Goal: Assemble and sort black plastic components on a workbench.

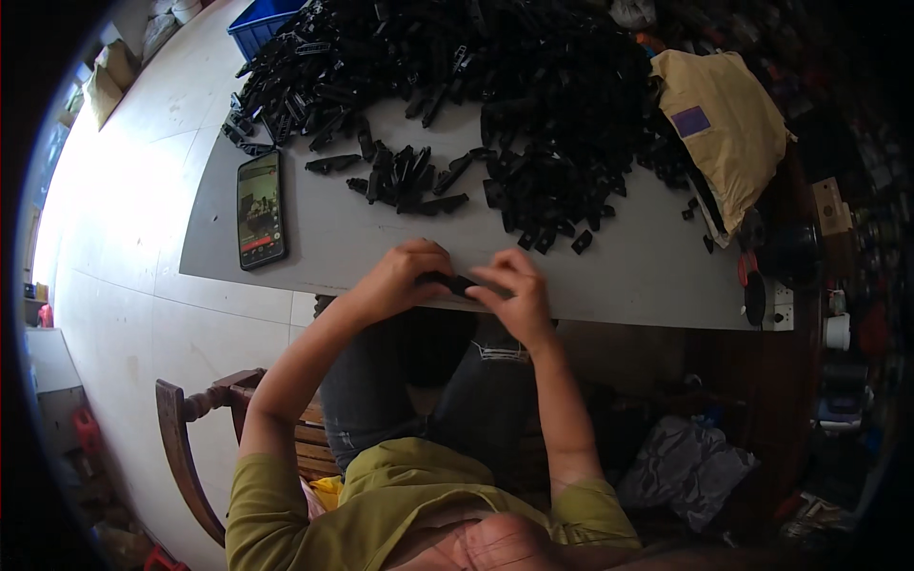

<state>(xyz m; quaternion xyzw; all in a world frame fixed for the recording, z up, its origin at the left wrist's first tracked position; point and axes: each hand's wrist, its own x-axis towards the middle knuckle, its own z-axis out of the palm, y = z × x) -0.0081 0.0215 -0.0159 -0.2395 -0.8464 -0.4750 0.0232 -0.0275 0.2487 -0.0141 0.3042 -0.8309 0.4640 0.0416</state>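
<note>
My left hand (pixel 402 278) and my right hand (pixel 512 290) meet at the near edge of the grey table (pixel 628 271). Between them they grip one small black plastic part (pixel 457 283), held level just above the table edge. A big heap of similar black plastic parts (pixel 495 86) covers the far half of the table, with a smaller loose cluster (pixel 409 181) straight beyond my hands.
A phone with a lit screen (pixel 261 209) lies on the table's left. A brown paper bag (pixel 719 124) sits at the right, a blue crate (pixel 262 24) at the far left. A wooden chair (pixel 195 428) is under me; a grey plastic bag (pixel 681 466) lies on the floor.
</note>
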